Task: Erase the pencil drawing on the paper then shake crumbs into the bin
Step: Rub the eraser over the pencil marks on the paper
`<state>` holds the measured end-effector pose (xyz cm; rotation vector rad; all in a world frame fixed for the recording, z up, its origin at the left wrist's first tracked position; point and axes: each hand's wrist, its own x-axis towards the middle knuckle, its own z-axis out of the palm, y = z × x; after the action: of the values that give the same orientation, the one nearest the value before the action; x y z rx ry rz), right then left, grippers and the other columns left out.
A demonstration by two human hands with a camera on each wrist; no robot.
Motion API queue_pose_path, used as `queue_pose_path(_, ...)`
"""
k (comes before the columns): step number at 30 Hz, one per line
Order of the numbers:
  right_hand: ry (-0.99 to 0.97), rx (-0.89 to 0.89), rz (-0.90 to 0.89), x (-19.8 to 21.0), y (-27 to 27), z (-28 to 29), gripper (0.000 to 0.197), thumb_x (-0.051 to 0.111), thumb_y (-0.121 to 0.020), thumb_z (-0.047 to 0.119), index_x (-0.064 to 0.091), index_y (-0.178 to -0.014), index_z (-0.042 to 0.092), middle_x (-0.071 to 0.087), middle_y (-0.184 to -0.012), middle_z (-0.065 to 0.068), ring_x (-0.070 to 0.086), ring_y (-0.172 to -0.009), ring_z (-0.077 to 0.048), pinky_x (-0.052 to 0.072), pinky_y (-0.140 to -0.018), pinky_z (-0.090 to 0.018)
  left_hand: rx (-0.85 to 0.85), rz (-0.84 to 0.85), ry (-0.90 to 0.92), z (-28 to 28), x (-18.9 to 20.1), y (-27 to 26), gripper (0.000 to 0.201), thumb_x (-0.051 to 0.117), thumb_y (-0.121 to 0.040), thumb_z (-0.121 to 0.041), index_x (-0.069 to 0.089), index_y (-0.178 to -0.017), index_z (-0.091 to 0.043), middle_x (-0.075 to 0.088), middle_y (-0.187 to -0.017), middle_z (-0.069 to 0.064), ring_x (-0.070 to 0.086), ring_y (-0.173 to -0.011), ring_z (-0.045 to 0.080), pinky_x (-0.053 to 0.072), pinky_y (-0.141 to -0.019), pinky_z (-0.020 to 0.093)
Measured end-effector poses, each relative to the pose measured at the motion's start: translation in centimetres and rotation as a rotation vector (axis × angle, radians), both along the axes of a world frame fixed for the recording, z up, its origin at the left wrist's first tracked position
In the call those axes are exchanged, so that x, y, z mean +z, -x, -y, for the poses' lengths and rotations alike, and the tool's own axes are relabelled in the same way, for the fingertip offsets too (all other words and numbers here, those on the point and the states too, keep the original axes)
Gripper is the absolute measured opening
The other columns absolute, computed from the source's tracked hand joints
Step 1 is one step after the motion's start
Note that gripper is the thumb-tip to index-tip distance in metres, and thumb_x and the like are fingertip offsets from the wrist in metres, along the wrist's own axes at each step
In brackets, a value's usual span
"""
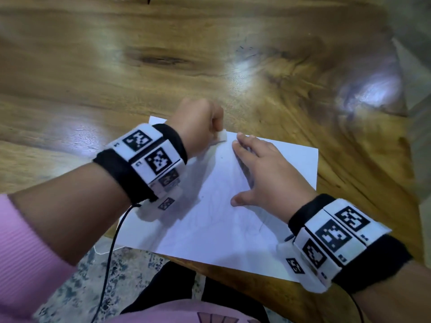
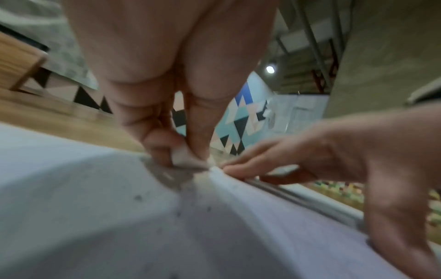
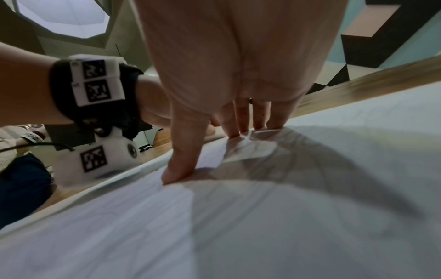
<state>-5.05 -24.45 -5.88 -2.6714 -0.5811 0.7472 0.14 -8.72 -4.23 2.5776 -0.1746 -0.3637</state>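
Clearly the thin white sheet of paper (image 1: 233, 220) lying flat on the glossy wooden table (image 1: 116, 66) is light, floppy and easily creased, so the right hand (image 1: 263, 173) presses it down with spread fingers while the left hand (image 1: 200, 127) pinches the small white eraser (image 1: 221, 136) at its far edge.

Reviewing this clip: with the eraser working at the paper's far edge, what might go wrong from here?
1. The left hand pinches the small white eraser right at the far edge of the white paper sheet; a stroke could catch and crumple it.
2. The right hand presses flat on one side only, so the sheet may buckle.
3. Dark crumbs lie loose; the paper overhangs the wooden table, so they may spill on the floor.
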Motion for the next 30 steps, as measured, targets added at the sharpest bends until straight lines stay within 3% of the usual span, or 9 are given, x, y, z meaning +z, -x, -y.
queue_pose_path(5,-0.010,0.004,0.003,0.1,0.1,0.0,0.109,0.078,-0.069,0.042,0.009,-0.150,0.019,-0.001,-0.157,0.010,-0.002,-0.142,-0.007,0.004,-0.110,-0.015,-0.224,-0.177,-0.001,-1.4,-0.4,2.0,0.007,0.073,-0.069,-0.011,0.067,-0.067,-0.013,0.059,-0.059,-0.002,0.048,-0.054,0.012,0.034,-0.052,0.014)
queue_pose_path(7,-0.018,0.005,0.003,0.2,0.1,0.0,0.108,0.077,-0.070,0.041,0.009,-0.150,0.019,-0.001,-0.157,0.010,-0.003,-0.142,-0.007,0.003,-0.109,-0.014,-0.104,-0.044,0.013,-1.2,-0.6,1.6,0.004,0.071,-0.071,-0.011,0.069,-0.073,-0.010,0.061,-0.068,0.005,0.048,-0.059,0.018,0.028,-0.052,0.022)
queue_pose_path(9,-0.015,0.010,-0.001,0.3,0.1,0.0,0.108,0.077,-0.070,0.042,0.008,-0.150,0.018,-0.001,-0.157,0.010,-0.003,-0.142,-0.007,0.002,-0.109,-0.014,0.016,0.068,0.000,-0.8,-0.4,1.1,0.002,0.068,-0.075,-0.009,0.067,-0.075,-0.007,0.054,-0.069,0.004,0.046,-0.064,0.019,0.021,-0.051,0.021)
queue_pose_path(13,-0.013,0.009,-0.003,0.3,0.1,-0.1,0.108,0.077,-0.070,0.042,0.008,-0.150,0.019,-0.001,-0.157,0.010,-0.003,-0.142,-0.007,0.003,-0.111,-0.016,-0.181,-0.151,-0.052,-1.8,-0.3,1.5,0.008,0.067,-0.072,-0.003,0.069,-0.074,-0.011,0.055,-0.062,-0.006,0.051,-0.060,0.013,0.033,-0.051,0.012)
queue_pose_path(17,-0.011,0.004,-0.001,0.3,0.2,-0.1,0.108,0.076,-0.070,0.042,0.007,-0.150,0.020,-0.002,-0.157,0.011,-0.003,-0.142,-0.007,0.003,-0.110,-0.015,0.022,0.000,-0.049,-1.5,-0.4,1.5,0.002,0.068,-0.074,-0.010,0.067,-0.075,-0.010,0.058,-0.071,0.003,0.051,-0.069,0.021,0.031,-0.062,0.022)
queue_pose_path(21,-0.004,0.005,-0.004,0.4,0.1,-0.2,0.109,0.078,-0.069,0.041,0.008,-0.150,0.019,-0.001,-0.157,0.011,-0.002,-0.142,-0.007,0.004,-0.109,-0.014,-0.183,-0.157,-0.051,-1.5,-0.2,1.6,0.012,0.066,-0.072,-0.002,0.068,-0.072,-0.013,0.056,-0.062,-0.006,0.051,-0.061,0.014,0.035,-0.055,0.023)
queue_pose_path(25,-0.006,-0.003,-0.010,0.4,0.2,-0.2,0.109,0.078,-0.069,0.040,0.009,-0.150,0.018,-0.001,-0.157,0.011,-0.001,-0.142,-0.007,0.005,-0.109,-0.015,-0.059,0.019,-0.038,-0.3,-0.2,0.2,0.003,0.067,-0.074,-0.009,0.066,-0.076,-0.010,0.055,-0.069,0.001,0.049,-0.069,0.018,0.027,-0.054,0.023)
queue_pose_path(27,0.000,-0.004,-0.007,0.4,0.1,-0.2,0.110,0.079,-0.068,0.040,0.010,-0.150,0.018,0.000,-0.157,0.010,-0.001,-0.142,-0.008,0.004,-0.109,-0.015,-0.160,0.001,-0.029,-0.5,-0.5,1.4,0.003,0.066,-0.072,-0.007,0.065,-0.070,-0.010,0.052,-0.062,-0.001,0.048,-0.062,0.020,0.028,-0.048,0.019)
queue_pose_path(30,0.002,-0.001,0.003,0.2,0.0,-0.2,0.110,0.079,-0.067,0.040,0.010,-0.150,0.018,0.000,-0.158,0.009,0.000,-0.142,-0.009,0.004,-0.110,-0.015,-0.373,-0.149,-0.043,-1.4,-0.6,4.3,0.008,0.069,-0.071,-0.016,0.065,-0.066,-0.012,0.051,-0.058,-0.006,0.045,-0.054,0.011,0.032,-0.052,0.006)
